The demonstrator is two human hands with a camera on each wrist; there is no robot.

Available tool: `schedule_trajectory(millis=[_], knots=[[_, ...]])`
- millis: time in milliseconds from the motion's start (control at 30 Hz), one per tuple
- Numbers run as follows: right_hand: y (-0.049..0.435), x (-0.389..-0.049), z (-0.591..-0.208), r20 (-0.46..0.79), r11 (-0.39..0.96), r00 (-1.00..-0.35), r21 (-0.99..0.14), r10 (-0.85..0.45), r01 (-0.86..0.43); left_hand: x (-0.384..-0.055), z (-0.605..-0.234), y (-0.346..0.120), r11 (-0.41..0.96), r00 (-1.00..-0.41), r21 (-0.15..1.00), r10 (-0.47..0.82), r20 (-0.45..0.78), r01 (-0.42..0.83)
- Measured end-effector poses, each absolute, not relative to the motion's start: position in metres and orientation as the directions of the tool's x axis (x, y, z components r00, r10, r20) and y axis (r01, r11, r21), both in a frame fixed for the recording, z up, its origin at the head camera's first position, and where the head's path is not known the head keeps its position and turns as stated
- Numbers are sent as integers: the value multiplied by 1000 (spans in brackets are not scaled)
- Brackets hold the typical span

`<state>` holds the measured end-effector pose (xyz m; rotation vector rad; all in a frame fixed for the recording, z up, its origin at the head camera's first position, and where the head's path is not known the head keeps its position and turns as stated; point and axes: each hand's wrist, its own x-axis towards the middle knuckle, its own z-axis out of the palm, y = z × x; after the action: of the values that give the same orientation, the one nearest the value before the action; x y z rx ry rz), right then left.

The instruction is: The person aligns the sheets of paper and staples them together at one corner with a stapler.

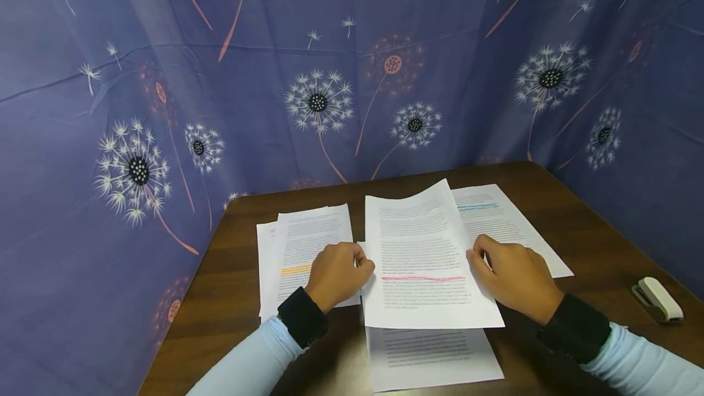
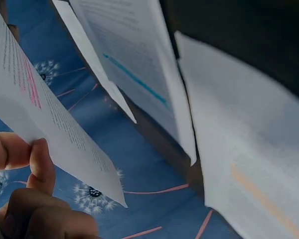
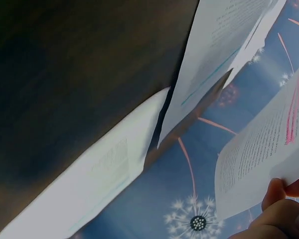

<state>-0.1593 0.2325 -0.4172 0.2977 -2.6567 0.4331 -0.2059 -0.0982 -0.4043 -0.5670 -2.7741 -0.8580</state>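
A printed paper sheet (image 1: 423,231) with a pink highlighted line is held up off the table, its top edge bowed. My left hand (image 1: 337,274) pinches its left edge between thumb and finger, and my right hand (image 1: 514,274) pinches the right edge. Both wrist views show the thumb and finger meeting on the margin of the raised sheet (image 2: 65,119). Below it lies another printed sheet (image 1: 434,362), mostly covered by the raised one. Any highlight on that lower sheet is hidden.
To the left, overlapping sheets (image 1: 308,237) lie with an orange highlight on the top one. At the right rests a sheet with a blue highlight (image 1: 495,219). A white stapler (image 1: 657,298) sits near the right edge of the brown table (image 1: 187,347). A dandelion-patterned curtain (image 1: 264,29) hangs behind.
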Motion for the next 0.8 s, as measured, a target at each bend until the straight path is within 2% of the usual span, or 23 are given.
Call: schedule_trajectory(millis=[267,800], knots=[[226,-153,-428,406,935,-903,-246,-140,-256,-196,-418,-106,762,-936,544,284,207,351],[222,-150,-442,220,953,-964,-227,-152,-202,-179,-435,-110,785,-918,480,366,152,392]])
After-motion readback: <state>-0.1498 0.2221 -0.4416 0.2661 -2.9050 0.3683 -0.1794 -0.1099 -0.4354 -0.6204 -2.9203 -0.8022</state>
